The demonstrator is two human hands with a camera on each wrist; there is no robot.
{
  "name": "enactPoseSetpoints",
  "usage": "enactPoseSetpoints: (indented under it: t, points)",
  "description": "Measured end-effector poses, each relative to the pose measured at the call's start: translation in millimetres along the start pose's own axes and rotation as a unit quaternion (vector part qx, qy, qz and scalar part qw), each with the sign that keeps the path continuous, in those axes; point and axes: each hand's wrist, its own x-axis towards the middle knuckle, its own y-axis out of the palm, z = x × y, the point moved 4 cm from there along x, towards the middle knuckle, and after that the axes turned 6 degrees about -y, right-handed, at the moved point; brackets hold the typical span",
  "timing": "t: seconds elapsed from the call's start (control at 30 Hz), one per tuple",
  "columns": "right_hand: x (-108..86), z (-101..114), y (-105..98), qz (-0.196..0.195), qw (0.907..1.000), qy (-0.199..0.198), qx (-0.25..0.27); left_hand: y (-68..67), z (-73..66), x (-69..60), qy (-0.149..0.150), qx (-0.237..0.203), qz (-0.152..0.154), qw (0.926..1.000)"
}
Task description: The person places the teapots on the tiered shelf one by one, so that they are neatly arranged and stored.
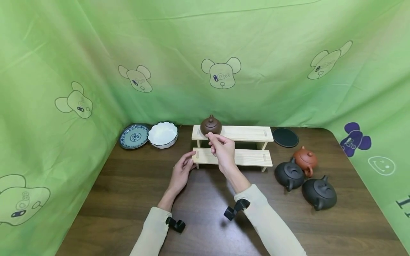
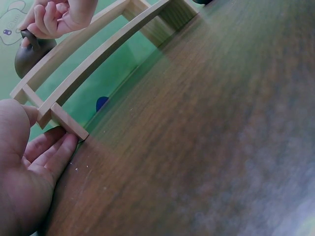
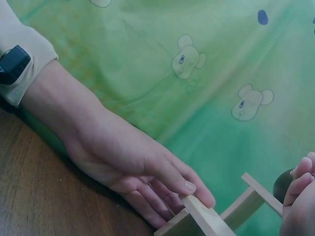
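A dark brown teapot point(image 1: 211, 125) sits upright at the left end of the upper tier of a two-tier wooden rack point(image 1: 246, 133). My right hand point(image 1: 223, 149) reaches over the lower tier and pinches the teapot's handle, a dark loop that shows in the left wrist view. The lower tier's left end is in the grip of my left hand point(image 1: 180, 173). In the left wrist view the left thumb lies at the board's end, while the fingers touch the short leg point(image 2: 70, 123). My right fingers partly cover the teapot in the right wrist view.
Right of the rack lie a black round mat point(image 1: 285, 137), a reddish-brown teapot point(image 1: 305, 160) and two black teapots point(image 1: 289, 175). A blue patterned plate point(image 1: 135, 136) and a white scalloped bowl point(image 1: 163, 134) stand at the back left. Green cloth hangs around the table.
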Motion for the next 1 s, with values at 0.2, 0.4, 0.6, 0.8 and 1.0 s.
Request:
enactPoseSetpoints:
  t: [0.2, 0.4, 0.6, 0.8, 1.0]
  points:
    - [0.7, 0, -1, 0.003, 1.0, 0.004, 0.008, -0.7, -1.5, -0.2, -0.005, -0.003, -0.002, 1.0]
    - [1.2, 1, -3, -0.001, 0.9998, 0.017, 0.012, -0.9, -1.4, 0.0, -0.005, -0.008, -0.002, 1.0]
    - [0.7, 2, -5, -0.002, 0.9994, 0.025, 0.024, -1.1, -0.4, 1.6, 0.001, -0.011, -0.002, 0.9999]
    - [-0.9, 4, -8, -0.005, 0.9994, 0.025, 0.022, -1.3, -0.1, 1.7, 0.0, -0.012, -0.003, 0.9999]
    - [-4.0, 8, -12, -0.004, 0.9994, 0.028, 0.022, -0.1, -0.6, 0.2, -0.001, -0.009, -0.002, 1.0]
